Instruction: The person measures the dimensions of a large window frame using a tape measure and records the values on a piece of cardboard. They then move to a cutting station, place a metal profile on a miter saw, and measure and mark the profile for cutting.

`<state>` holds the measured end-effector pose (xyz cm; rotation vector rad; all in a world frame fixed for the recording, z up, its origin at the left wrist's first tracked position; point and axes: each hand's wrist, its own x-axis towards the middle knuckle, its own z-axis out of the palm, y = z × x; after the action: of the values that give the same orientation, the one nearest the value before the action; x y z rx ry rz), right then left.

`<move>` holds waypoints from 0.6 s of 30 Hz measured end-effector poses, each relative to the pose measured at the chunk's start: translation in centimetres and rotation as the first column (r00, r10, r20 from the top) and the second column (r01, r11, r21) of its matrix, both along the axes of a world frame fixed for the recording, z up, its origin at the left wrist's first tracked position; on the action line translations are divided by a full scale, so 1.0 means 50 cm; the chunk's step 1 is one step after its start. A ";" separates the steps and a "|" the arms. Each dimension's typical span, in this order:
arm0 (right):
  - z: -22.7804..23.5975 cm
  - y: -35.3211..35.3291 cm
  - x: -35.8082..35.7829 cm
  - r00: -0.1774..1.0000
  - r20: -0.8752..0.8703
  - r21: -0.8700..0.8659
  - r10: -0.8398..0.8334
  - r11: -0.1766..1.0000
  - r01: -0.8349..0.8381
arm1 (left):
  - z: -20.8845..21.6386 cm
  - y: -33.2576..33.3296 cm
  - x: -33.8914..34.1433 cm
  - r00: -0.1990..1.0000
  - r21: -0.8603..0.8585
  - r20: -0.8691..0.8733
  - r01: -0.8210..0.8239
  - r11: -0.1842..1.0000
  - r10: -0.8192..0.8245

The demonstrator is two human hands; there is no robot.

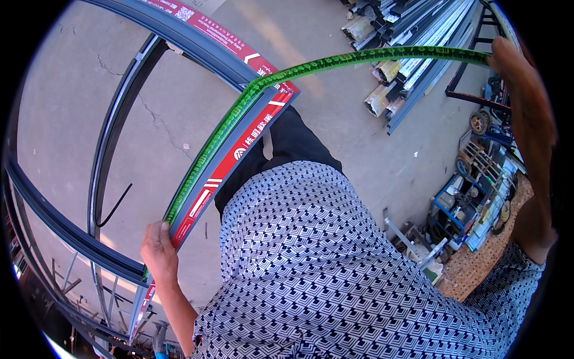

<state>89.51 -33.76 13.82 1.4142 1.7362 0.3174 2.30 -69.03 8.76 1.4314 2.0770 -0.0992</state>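
Note:
A green measuring tape [206, 146] lies along the near bar of a grey metal frame [226, 127], which carries red-and-white protective film [200, 206]. Pressed against this bar's lower-left end, my left hand [160, 248] pinches the tape there. From the bar's far corner the tape leaves the metal and bows through the air to the upper right. Out at the right edge, my raised right hand [507, 60] is closed on its other end. Whether a tape case sits inside that hand is hidden.
More grey bars [116, 128] of the frame extend left. A thin black rod [115, 205] shows inside it. A pile of long metal profiles [412, 57] lies on the concrete floor at the upper right. Wheeled equipment [463, 194] stands at the right beside a brown speckled surface [472, 269].

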 end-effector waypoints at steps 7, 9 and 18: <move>-0.021 0.031 0.098 0.999 0.049 -0.009 -0.017 1.000 0.017 | -0.003 -0.004 0.000 1.000 0.000 -0.002 -0.014 1.000 0.014; -0.018 0.032 0.121 0.997 0.075 -0.012 -0.016 1.000 0.017 | -0.005 -0.002 -0.002 1.000 -0.002 0.004 -0.013 1.000 0.013; 0.002 -0.010 -0.023 0.991 0.026 0.029 -0.131 0.991 0.130 | -0.001 -0.004 0.002 1.000 -0.011 -0.006 -0.016 1.000 0.016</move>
<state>88.37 -34.24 13.90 1.5281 1.6138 0.2891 2.39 -69.22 8.73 1.4098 2.0893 -0.1084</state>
